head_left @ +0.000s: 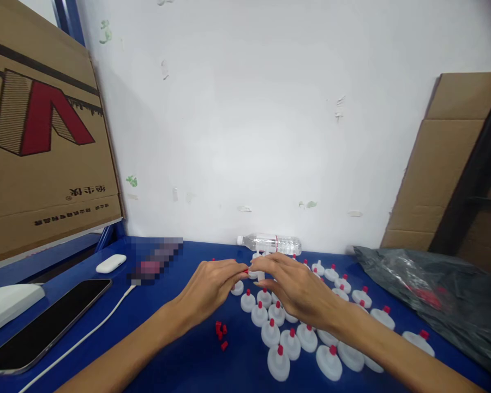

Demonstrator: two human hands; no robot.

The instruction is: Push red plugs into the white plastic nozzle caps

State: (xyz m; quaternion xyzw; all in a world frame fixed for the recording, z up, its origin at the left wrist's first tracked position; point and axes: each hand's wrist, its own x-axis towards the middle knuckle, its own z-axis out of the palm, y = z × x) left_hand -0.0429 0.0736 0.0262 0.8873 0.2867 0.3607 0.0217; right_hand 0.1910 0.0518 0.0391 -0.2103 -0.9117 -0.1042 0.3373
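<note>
My left hand (pixel 213 284) is pinched around a small red cap (pixel 246 271), only part of which shows at the fingertips. Close beside it, my right hand (pixel 288 281) curves its thumb and fingers around a translucent white funnel-shaped piece (pixel 261 276), partly hidden by the fingers. Below and to the right of my hands stand several similar white pieces with red caps on their spouts, such as a capped piece (pixel 279 363) in front. One uncapped white piece (pixel 318 268) shows at the back. Several loose red caps (pixel 220 330) lie below my left hand.
A clear plastic bottle (pixel 272 243) lies against the wall. Left on the blue table (pixel 159 338) are a phone (pixel 49 327), a white case (pixel 111 263) and a white cable (pixel 85 333). A grey plastic bag (pixel 437 295) is at right; a cardboard box (pixel 49 180) stands left.
</note>
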